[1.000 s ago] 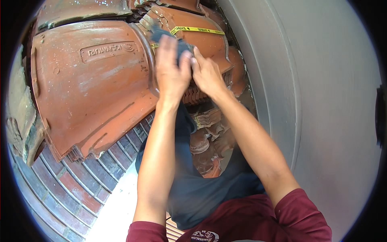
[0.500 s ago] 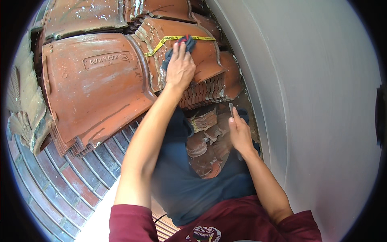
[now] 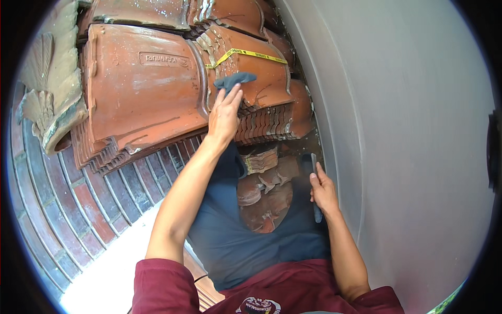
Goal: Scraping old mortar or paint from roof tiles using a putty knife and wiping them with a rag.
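My left hand [image 3: 224,121] reaches forward with a dark blue-grey cloth [image 3: 235,80] at its fingertips, against the front tile [image 3: 261,86] of a stacked bundle of orange clay roof tiles. A yellow printed strap [image 3: 256,53] crosses that bundle just beyond the cloth. Lower and to the right, my right hand [image 3: 324,194] is closed round a thin, flat grey tool [image 3: 317,212], with the thumb along it. The tool stands nearly upright above my right leg; its exact kind cannot be told.
A larger stack of clay tiles [image 3: 141,86] stands to the left, beside a weathered ornamental piece [image 3: 65,99]. Broken tiles [image 3: 266,206] lie between my legs. A smooth grey wall [image 3: 408,131] rises close on the right. Brick paving [image 3: 68,209] is at the lower left.
My left hand has drawn the cloth down the tile, away from the yellow strap. My right hand has shifted slightly right and down with the tool. The whole view has shifted too.
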The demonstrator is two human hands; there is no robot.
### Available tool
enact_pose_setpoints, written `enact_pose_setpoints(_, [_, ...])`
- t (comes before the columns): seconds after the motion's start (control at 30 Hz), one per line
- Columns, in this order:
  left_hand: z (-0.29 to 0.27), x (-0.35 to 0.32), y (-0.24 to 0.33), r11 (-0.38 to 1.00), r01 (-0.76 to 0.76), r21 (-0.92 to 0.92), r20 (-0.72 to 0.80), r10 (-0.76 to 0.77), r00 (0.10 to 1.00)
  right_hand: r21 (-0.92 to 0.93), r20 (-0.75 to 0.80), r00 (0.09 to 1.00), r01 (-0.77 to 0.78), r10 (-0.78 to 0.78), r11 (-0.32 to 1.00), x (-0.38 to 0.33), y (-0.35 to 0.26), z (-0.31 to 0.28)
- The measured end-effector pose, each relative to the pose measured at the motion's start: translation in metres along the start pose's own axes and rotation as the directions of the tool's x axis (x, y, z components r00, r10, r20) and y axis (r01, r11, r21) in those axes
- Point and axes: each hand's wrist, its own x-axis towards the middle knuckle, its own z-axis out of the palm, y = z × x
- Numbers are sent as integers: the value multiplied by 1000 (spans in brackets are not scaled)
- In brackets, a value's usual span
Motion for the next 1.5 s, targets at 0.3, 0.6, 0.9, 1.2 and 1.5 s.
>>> enact_pose_setpoints(0.3, [30,25,-20,949,205,-241,-75,-228,971,-21,47,990,135,-134,991,12,-115,41])
enact_pose_setpoints(0.6, [35,64,-20,914,232,-332,-215,-312,925,-12,158,958,243,-238,970,72,-246,75])
enact_pose_setpoints(0.9, [40,78,-22,914,290,-284,-259,-364,895,-292,285,896,419,-340,860,187,-336,121])
enact_pose_setpoints(1.2, [37,77,-25,872,342,-350,-204,-427,881,-391,235,952,280,-199,877,226,-371,164])
enact_pose_setpoints(1.5, [37,74,-22,832,388,-396,-127,-468,874,-571,244,965,222,-95,790,216,-399,179])
